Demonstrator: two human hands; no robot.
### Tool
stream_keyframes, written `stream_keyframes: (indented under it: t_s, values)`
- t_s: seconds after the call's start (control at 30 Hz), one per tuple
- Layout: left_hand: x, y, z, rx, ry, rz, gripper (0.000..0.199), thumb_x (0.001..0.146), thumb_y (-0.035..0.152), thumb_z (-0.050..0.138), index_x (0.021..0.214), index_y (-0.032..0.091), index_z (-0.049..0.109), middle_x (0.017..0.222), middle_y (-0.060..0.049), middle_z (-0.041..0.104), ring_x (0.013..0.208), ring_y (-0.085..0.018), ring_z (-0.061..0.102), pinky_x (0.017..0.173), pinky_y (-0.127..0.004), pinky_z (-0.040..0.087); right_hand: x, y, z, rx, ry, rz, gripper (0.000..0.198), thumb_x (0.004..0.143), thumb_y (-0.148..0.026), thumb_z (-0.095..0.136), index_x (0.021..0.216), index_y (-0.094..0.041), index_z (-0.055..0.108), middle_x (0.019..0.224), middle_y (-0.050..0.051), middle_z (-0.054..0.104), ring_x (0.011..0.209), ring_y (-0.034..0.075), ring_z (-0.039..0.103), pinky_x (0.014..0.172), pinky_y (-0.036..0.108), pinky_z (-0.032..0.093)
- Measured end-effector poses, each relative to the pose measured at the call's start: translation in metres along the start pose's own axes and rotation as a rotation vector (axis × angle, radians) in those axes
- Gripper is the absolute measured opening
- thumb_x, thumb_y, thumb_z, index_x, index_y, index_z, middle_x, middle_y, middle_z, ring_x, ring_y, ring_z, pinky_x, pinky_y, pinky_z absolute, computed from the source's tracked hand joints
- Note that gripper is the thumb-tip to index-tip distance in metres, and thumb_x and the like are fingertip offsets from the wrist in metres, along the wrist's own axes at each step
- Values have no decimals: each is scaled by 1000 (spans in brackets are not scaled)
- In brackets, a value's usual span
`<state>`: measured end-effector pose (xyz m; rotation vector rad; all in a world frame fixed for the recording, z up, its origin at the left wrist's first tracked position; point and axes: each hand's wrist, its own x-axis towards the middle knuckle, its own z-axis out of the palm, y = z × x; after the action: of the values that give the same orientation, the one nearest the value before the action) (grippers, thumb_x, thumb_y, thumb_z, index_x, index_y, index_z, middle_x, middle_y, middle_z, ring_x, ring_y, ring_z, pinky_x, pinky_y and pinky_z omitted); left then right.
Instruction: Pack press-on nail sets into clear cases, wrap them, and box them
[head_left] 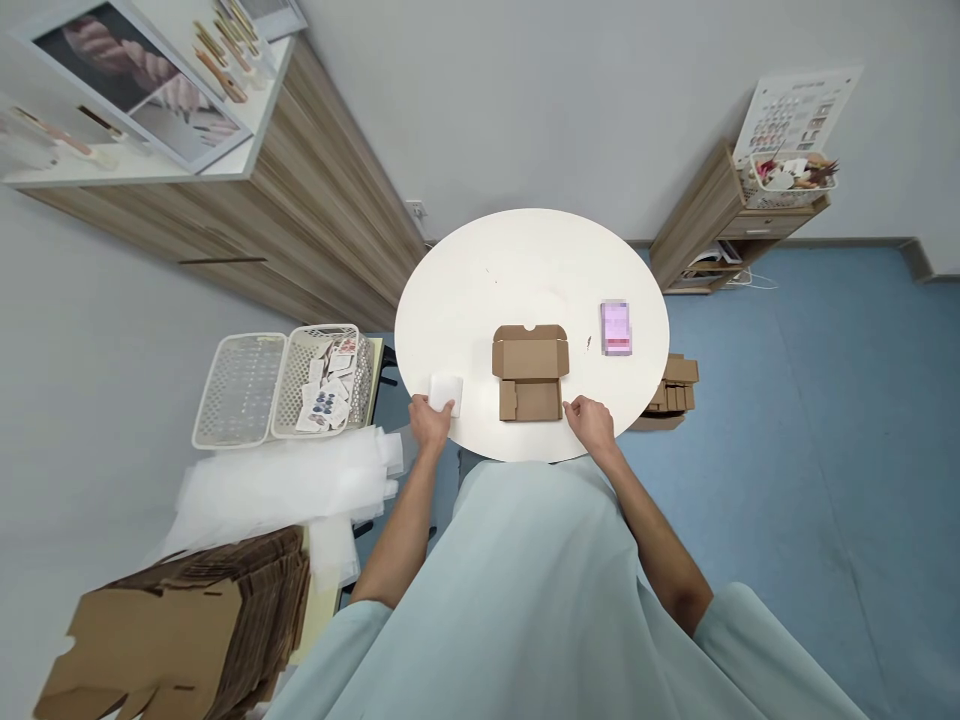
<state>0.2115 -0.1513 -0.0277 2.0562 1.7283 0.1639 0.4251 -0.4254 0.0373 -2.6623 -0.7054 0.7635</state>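
Note:
An open brown cardboard box (538, 400) lies at the middle of the round white table, its lid (529, 358) folded back away from me and its side flaps spread. My left hand (430, 420) is closed on a small flat white packet (446, 392) at the table's left front, thumb on top and fingers along its left side. Close to the box's right wall, my right hand (591, 422) has its fingers curled and pinched together. Whether they touch the box or hold something small, I cannot tell.
A blurred pink-purple pack (616, 328) lies on the table (525, 250) at right. Folded cartons (675, 390) sit below the right edge. Left are a white basket of cards (319, 385), white wrapping sheets (285, 485) and stacked flat cardboard (157, 640). A cabinet (330, 190) stands behind-left.

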Motion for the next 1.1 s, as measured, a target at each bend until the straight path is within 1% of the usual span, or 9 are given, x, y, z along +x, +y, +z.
stream_keyframes:
  t_s: [0.17, 0.3, 0.47, 0.67, 0.8, 0.9, 0.97, 1.03, 1.1]
  values:
    - [-6, 9, -9, -130, -43, 43, 36, 86, 28, 73, 119, 22, 61, 106, -9, 74, 100, -30, 72, 90, -40, 54, 5, 4, -6, 46, 39, -34, 30, 108, -38, 53, 92, -21, 71, 94, 7, 79, 83, 22, 72, 65, 29, 40]
    - [-13, 21, -26, -288, -72, 138, 38, 84, 36, 71, 120, 24, 69, 103, -5, 77, 84, -24, 71, 85, -36, 55, 10, 4, -20, 157, 88, -66, 26, 106, -37, 55, 93, -21, 71, 97, 7, 80, 85, 22, 73, 72, 30, 47]
    - [-27, 50, -51, -489, -214, 338, 49, 82, 48, 74, 122, 22, 76, 121, -7, 78, 105, -28, 71, 94, -39, 57, 11, -13, -41, 473, 147, -313, 25, 100, -43, 63, 111, -23, 73, 114, 8, 78, 105, 24, 72, 87, 35, 57]
    - [-42, 86, -52, -600, -607, 516, 65, 85, 56, 76, 139, 21, 71, 141, -10, 71, 124, -32, 68, 103, -43, 58, 15, -40, -47, 678, -69, -476, 66, 92, -45, 75, 153, -31, 55, 155, 9, 59, 139, 25, 58, 109, 38, 54]
    - [-47, 97, -36, -614, -693, 511, 66, 88, 52, 76, 145, 20, 66, 142, -11, 70, 125, -32, 68, 104, -45, 58, 23, -38, -34, 716, -198, -418, 71, 92, -37, 72, 158, -25, 48, 130, 10, 73, 113, 22, 71, 100, 37, 58]
    - [-51, 100, -20, -657, -671, 423, 71, 88, 40, 77, 152, 19, 56, 140, -12, 70, 116, -27, 72, 100, -41, 60, 26, -32, -22, 683, -176, -300, 69, 93, -38, 70, 155, -21, 47, 110, 6, 76, 93, 19, 73, 89, 33, 58]
    - [-55, 103, -10, -648, -573, 336, 75, 86, 33, 80, 153, 21, 50, 143, -12, 66, 103, -22, 75, 92, -37, 61, 27, -29, -15, 636, -131, -227, 63, 93, -41, 69, 150, -22, 48, 106, 4, 76, 89, 19, 72, 83, 31, 57]
    - [-61, 106, 1, -588, -433, 254, 71, 83, 32, 83, 146, 21, 52, 142, -12, 64, 93, -19, 75, 86, -36, 61, 28, -28, -9, 572, -108, -189, 49, 95, -42, 66, 140, -25, 53, 102, 1, 77, 85, 18, 71, 79, 28, 55]
    - [-67, 108, 11, -504, -339, 219, 52, 83, 32, 84, 128, 20, 60, 131, -9, 68, 91, -19, 73, 86, -36, 59, 29, -28, -4, 494, -100, -187, 31, 98, -38, 62, 126, -26, 61, 100, 0, 76, 82, 17, 70, 77, 26, 52]
